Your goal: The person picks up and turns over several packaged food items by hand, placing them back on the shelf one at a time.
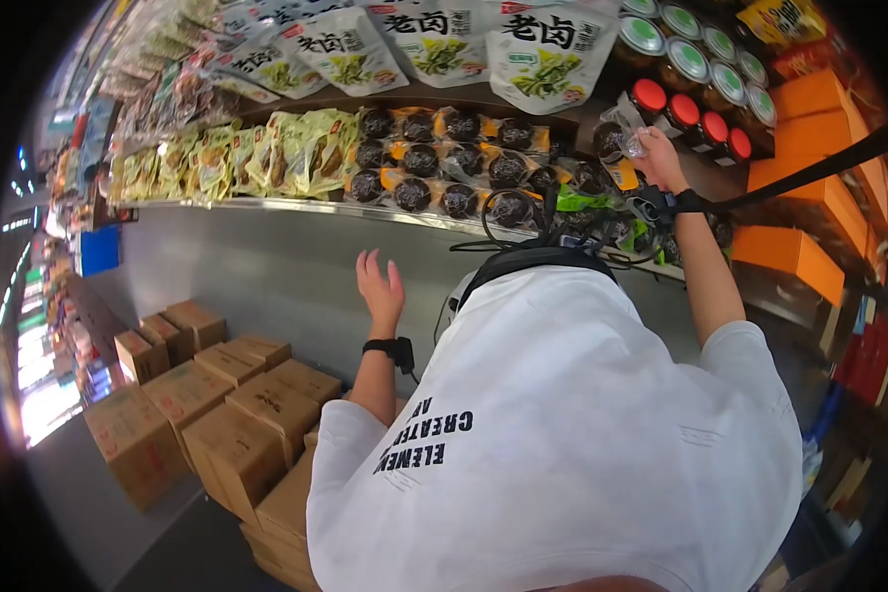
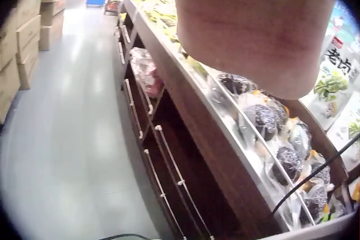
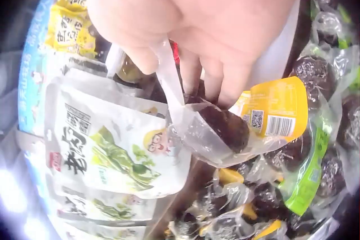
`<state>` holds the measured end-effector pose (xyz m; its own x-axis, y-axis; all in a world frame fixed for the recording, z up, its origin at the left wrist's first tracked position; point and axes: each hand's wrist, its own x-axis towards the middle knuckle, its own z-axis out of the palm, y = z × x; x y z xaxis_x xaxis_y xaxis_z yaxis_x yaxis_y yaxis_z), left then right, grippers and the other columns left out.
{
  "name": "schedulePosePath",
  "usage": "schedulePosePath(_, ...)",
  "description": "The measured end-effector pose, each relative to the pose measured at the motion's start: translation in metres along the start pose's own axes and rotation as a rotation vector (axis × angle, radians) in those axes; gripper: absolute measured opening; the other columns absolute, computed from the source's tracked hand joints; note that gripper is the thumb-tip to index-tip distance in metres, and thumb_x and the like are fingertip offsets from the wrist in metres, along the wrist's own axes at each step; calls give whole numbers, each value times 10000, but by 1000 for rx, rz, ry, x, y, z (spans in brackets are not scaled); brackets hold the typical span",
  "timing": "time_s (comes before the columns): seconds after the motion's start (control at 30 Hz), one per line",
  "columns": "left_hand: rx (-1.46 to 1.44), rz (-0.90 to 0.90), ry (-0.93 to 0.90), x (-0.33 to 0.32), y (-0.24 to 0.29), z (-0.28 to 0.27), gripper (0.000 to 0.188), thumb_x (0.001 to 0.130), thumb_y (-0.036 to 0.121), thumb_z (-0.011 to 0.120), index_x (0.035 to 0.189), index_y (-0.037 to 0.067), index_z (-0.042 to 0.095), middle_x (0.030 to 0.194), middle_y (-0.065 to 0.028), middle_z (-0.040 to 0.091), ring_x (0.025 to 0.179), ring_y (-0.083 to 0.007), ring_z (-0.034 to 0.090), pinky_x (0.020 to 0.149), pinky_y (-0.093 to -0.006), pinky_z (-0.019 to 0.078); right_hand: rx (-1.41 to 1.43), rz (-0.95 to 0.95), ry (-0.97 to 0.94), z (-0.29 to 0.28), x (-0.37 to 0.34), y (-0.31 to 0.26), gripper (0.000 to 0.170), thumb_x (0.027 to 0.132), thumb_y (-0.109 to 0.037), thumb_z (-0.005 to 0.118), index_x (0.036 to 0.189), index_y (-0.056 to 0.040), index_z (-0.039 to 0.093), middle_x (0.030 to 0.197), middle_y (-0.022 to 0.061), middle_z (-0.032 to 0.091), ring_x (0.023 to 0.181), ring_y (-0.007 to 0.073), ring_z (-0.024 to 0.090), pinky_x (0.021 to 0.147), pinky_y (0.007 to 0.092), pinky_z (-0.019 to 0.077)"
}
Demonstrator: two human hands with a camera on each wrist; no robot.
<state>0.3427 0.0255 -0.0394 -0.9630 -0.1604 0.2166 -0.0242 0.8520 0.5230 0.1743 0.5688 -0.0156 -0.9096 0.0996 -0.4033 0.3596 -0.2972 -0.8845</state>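
Observation:
My right hand (image 1: 662,161) (image 3: 197,26) grips the clear wrapper of a dark round item (image 1: 610,139) (image 3: 222,130) with an orange-yellow label (image 3: 281,108), holding it above the shelf at its right part. Similar dark wrapped items (image 1: 461,158) (image 2: 264,119) (image 3: 270,198) lie in rows on the shelf. My left hand (image 1: 380,289) is raised in front of the shelf edge, fingers spread and relaxed, touching nothing. In the left wrist view only the wrist or forearm shows.
White pouches (image 1: 543,54) (image 3: 112,144) stand behind the rows; yellow-green packs (image 1: 306,153) lie left. Red-lidded jars (image 1: 682,111) and orange boxes (image 1: 784,257) are at right. Cartons (image 1: 232,444) stack at lower left. Black cables (image 1: 503,232) hang near the shelf edge.

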Motion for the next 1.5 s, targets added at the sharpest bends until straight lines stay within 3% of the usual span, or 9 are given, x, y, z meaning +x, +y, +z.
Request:
schedulePosePath(0.27,-87,642,-181,133,118,18,648,688,215,743,1262,63,481,1303,-180,443,1178,-353,436,975,-453,346,598,117,-291,21,-59,-35,330,961,-198,433,1207,17,480,1187,148,567,1096,279,553,988,446,422)
schedulePosePath(0.4,-253,999,-239,166,222,33,781,627,265,797,1301,79,451,1306,-153,456,1210,-354,421,1001,-462,332,715,184,-284,66,-80,-43,300,960,-198,444,1167,12,499,1184,161,562,1106,296,539,990,453,417)
schedulePosePath(0.47,-315,1125,-236,171,262,35,778,598,212,792,1290,81,460,1302,-145,460,1199,-343,435,995,-453,345,817,202,-531,70,-82,-31,277,949,-175,452,1140,19,505,1209,193,537,1119,318,530,1009,472,395)
schedulePosePath(0.73,-346,1183,-503,139,284,76,694,547,155,764,1187,68,510,1115,-122,571,1011,-324,545,840,-410,418,751,356,-340,57,-113,34,322,933,-178,422,1165,29,504,1180,167,557,1067,292,571,972,418,438)
schedulePosePath(0.87,-318,1029,-668,118,263,102,676,576,205,749,1187,58,500,1111,-140,574,1029,-322,540,817,-416,412,114,424,5,58,-129,36,366,942,-296,459,1201,-44,517,1171,103,569,1039,245,574,904,353,443)
schedulePosePath(0.93,-228,1054,-695,113,255,113,701,559,222,735,1193,51,487,1121,-140,568,1035,-332,533,830,-412,405,-388,224,76,58,-131,37,400,934,-360,486,1204,-69,536,1174,70,562,979,191,565,885,329,427)
schedulePosePath(1.1,-375,1217,-706,119,262,104,707,529,155,737,1185,61,491,1154,-126,547,1077,-311,516,887,-405,385,-198,253,-348,65,-129,25,486,948,-457,454,1167,-35,555,1053,18,613,934,114,563,845,240,426)
schedulePosePath(1.23,-398,1280,-549,125,269,101,741,484,89,760,1180,83,507,1202,-86,527,1126,-280,493,946,-409,357,446,299,-319,86,-131,26,426,955,-441,442,1163,-78,525,1100,43,603,1006,149,575,916,333,447)
schedulePosePath(1.5,-181,1173,-436,114,266,112,778,527,130,762,1245,92,466,1296,-98,467,1245,-273,411,1048,-433,287,690,423,-208,83,-118,41,349,940,-323,502,1178,-68,518,1147,109,589,1038,263,577,918,435,454)
